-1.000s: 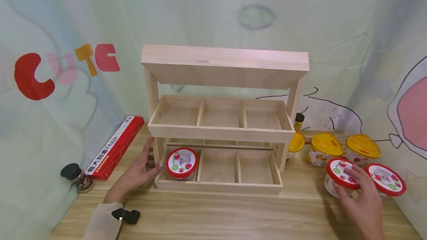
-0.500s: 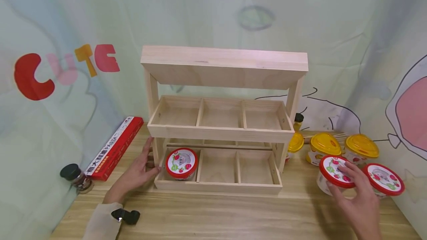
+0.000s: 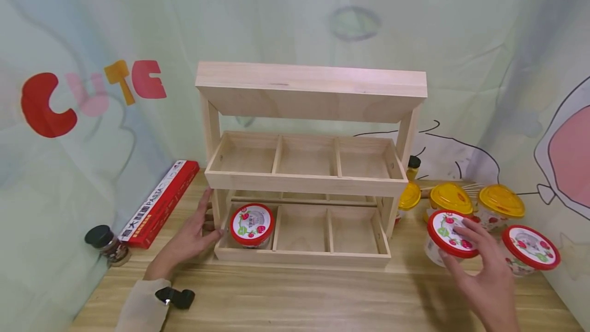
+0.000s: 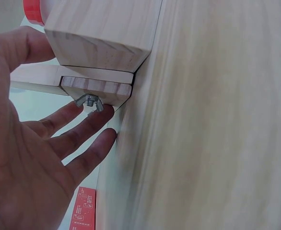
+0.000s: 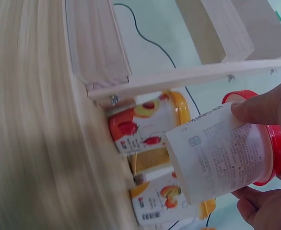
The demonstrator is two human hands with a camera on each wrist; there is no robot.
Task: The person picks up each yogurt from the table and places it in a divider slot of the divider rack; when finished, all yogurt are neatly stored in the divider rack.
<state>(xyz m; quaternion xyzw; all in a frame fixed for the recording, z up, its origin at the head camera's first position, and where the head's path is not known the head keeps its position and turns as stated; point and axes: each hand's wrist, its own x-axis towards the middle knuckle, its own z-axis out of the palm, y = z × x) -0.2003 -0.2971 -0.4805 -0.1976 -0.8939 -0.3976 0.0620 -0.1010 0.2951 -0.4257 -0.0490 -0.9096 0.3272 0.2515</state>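
My right hand [image 3: 486,275] holds a white paper tub [image 3: 435,247] with a red strawberry-print lid by the lid end, tilted above the table; its printed side faces the right wrist view. My left hand [image 3: 193,237] is at the lower left corner of a two-tier wooden rack [image 3: 306,184]. In the left wrist view the thumb lies against the tray side and the fingers reach behind, close to a wing nut [image 4: 89,100], with the wood between them. A matching red-lidded tub [image 3: 251,225] sits in the lower tray's left compartment.
Another red-lidded tub [image 3: 530,250] stands at far right. Behind it are yellow-lidded tubs [image 3: 450,198], thin sticks and a black-capped bottle [image 3: 413,167]. At left lie a red pasta box [image 3: 159,204] and a black-capped spice jar [image 3: 107,245]. Printed curtains hang behind.
My right hand has brought the red-lidded tub left and slightly up, away from the other red-lidded tub at right. The left hand stays at the rack's corner.
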